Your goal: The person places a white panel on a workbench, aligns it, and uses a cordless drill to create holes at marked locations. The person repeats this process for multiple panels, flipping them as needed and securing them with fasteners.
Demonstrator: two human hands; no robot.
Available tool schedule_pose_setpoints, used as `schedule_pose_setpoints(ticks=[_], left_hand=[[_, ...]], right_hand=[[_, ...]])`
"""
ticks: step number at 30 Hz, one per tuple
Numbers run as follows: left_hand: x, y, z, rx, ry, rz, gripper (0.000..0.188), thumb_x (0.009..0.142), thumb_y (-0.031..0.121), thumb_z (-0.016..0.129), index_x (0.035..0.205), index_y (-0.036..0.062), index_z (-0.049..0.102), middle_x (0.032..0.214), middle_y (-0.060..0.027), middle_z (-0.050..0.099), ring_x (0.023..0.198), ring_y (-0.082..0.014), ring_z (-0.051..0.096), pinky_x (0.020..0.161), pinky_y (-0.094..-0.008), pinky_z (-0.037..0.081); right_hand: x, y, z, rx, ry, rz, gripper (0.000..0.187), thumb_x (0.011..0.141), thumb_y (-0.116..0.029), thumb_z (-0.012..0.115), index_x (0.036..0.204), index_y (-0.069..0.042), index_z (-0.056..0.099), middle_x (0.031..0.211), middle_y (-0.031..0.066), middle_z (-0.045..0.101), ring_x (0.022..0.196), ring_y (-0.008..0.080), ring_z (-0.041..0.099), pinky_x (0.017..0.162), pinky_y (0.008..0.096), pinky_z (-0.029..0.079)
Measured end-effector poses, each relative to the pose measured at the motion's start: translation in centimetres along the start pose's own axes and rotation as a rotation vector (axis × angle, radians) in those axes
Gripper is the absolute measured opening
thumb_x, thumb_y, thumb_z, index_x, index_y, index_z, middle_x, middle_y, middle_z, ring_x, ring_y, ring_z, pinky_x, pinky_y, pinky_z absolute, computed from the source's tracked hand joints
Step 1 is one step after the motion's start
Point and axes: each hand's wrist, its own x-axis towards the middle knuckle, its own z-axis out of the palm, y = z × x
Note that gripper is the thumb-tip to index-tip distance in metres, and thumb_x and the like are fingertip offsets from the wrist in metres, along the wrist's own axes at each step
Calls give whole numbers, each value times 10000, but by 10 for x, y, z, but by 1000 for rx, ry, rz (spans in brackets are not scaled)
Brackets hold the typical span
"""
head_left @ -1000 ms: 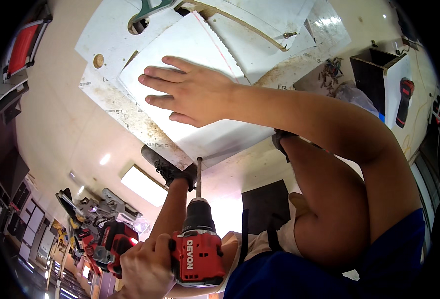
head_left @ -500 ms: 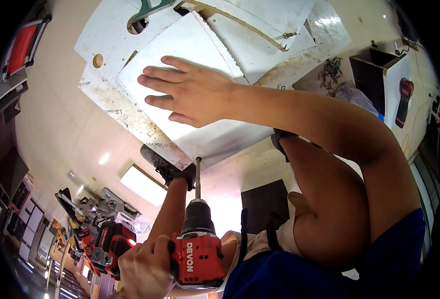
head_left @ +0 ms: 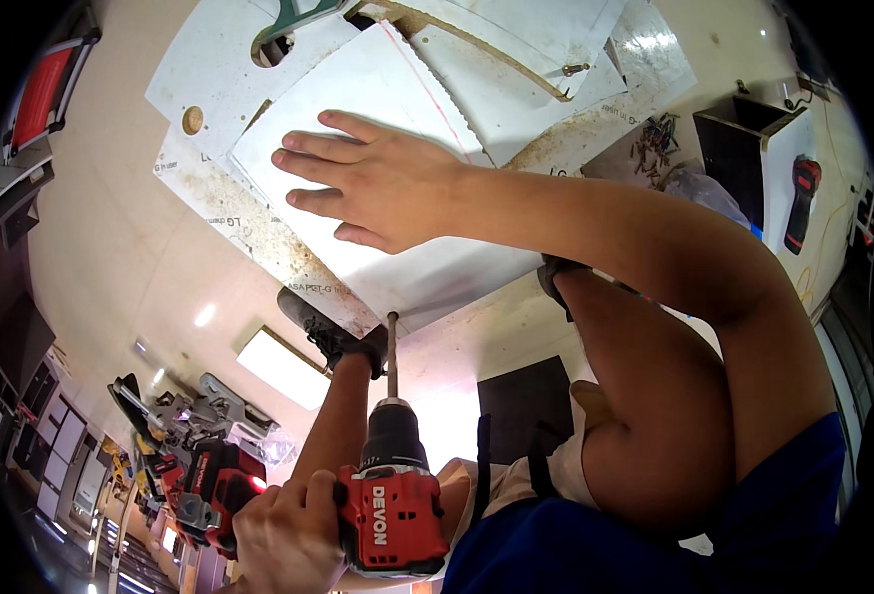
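Little has shifted since the earlier frames: the red drill (head_left: 389, 510) sits slightly higher and nearer the panel edge, while the flat hand has kept its place. On the person's left, the left hand (head_left: 284, 535) is closed around the drill's grip, with its long bit (head_left: 391, 354) pointing up at the near edge of the white panel (head_left: 427, 272). The right hand (head_left: 378, 183) lies open, palm down and fingers spread, pressing on that panel. This panel rests on a larger white sheet (head_left: 214, 74) dusted with sawdust, which has a round hole (head_left: 192, 120) near its left edge. A red pencil line (head_left: 435, 94) runs across the upper panel. At far right a dark open box (head_left: 739, 148) stands beside a white card package (head_left: 803, 188) holding a red-and-black tool. A pile of dark screws (head_left: 655, 144) lies just left of the box. A red-framed sign (head_left: 41, 94) hangs at upper left.
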Motion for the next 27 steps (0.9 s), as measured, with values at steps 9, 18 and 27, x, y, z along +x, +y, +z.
schedule_pose_setpoints(ticks=[9,18,27], left_hand=[[-11,-4,-8,52,-168,-66,44,909,48,599,888,21,627,575,-45,562,416,-171,525,364,-323,428],[-54,-21,-5,-127,-34,-175,354,897,93,672,1228,-26,628,700,-90,591,581,-217,568,521,-357,459],[-104,-48,73,-1288,681,-574,444,983,163,616,1377,-4,500,700,-43,513,590,-169,484,547,-327,410]], right_hand=[[-1,3,-1,-38,-22,-29,530,963,-433,580,1430,-184,557,1604,66,377,1509,210,274,1244,461,181],[-1,4,2,-5,23,-42,507,936,-417,624,1381,-176,607,1556,60,431,1471,211,325,1218,454,225],[7,1,-5,126,-100,-38,556,888,-350,704,1401,-179,575,1624,98,334,1516,252,272,1232,504,199]])
